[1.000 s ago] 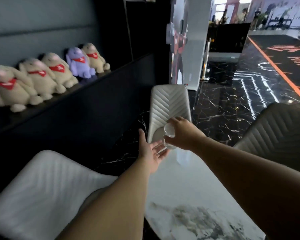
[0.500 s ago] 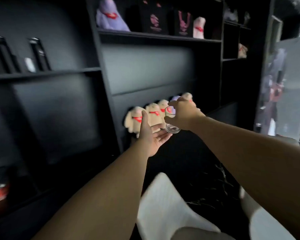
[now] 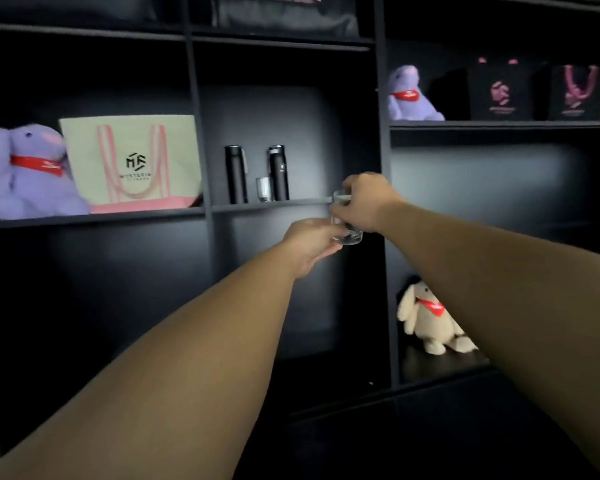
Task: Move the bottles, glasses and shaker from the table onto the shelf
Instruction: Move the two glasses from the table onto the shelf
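A clear glass (image 3: 347, 221), upright and held at its rim in the closed grip of the right hand (image 3: 366, 202), hangs just below the shelf's (image 3: 302, 201) front edge, right of two black bottles (image 3: 236, 174), the left hand (image 3: 314, 242) touching its base.

shelf (image 3: 267, 205) centre bay: two bottles (image 3: 236, 174) (image 3: 278, 173), small glass (image 3: 263, 189) between | bay left: tote bag (image 3: 132, 161), plush (image 3: 25, 174) to its left | held glass (image 3: 347, 220) in front of shelf edge, right hand (image 3: 368, 202) above, left hand (image 3: 312, 242) below-left | lower right bay: plush toy (image 3: 426, 320)
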`<action>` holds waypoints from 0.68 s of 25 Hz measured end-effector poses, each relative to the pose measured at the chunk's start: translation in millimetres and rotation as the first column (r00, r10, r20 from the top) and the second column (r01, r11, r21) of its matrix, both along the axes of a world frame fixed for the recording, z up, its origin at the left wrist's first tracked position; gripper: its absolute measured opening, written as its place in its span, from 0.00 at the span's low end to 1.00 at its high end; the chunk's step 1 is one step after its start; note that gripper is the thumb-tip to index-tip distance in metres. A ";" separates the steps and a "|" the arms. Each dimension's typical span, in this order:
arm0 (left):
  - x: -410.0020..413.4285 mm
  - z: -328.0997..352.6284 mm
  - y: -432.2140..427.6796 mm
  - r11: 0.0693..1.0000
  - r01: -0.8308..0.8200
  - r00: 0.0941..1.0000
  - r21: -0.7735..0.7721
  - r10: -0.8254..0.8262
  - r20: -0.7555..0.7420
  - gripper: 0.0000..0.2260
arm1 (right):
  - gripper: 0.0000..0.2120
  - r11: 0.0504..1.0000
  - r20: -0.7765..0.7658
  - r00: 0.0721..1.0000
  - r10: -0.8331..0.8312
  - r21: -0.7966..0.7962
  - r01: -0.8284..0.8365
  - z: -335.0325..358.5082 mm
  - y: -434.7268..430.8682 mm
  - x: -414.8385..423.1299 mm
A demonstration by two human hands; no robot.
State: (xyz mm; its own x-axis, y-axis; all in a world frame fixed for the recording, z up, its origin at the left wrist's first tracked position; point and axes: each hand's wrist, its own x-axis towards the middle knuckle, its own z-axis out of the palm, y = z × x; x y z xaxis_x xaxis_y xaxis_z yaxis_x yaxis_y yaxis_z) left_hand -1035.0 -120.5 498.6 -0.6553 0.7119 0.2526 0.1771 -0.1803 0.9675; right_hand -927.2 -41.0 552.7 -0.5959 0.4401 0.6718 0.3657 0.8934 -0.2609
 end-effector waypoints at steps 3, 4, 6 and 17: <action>-43.2 33.9 24.4 0.992 -0.107 0.968 -0.062 0.089 -0.236 0.17 | 0.21 1.000 -0.045 0.999 0.027 0.004 -0.027 28.4 32.3 -54.6; -58.9 46.7 35.8 0.989 -0.133 0.949 -0.067 0.108 -0.296 0.17 | 0.22 0.999 -0.072 0.997 0.036 0.003 -0.036 38.0 46.8 -72.1; -92.0 70.1 66.8 0.979 -0.197 0.914 -0.053 0.164 -0.370 0.25 | 0.23 0.998 -0.130 0.990 0.056 -0.011 -0.058 59.3 79.6 -104.9; -265.9 118.3 241.4 0.789 -0.593 0.572 -0.160 0.272 -0.774 0.20 | 0.25 0.990 -0.101 0.987 0.126 -0.048 -0.131 100.9 256.1 -297.0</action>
State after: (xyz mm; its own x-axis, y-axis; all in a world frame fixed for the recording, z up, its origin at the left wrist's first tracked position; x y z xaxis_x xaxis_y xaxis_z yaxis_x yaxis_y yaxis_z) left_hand -1300.8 121.0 616.9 -0.6532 0.5228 0.5478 0.7571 0.4384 0.4843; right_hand -1224.2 215.0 653.6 -0.5825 0.4018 0.7066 0.2189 0.9147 -0.3396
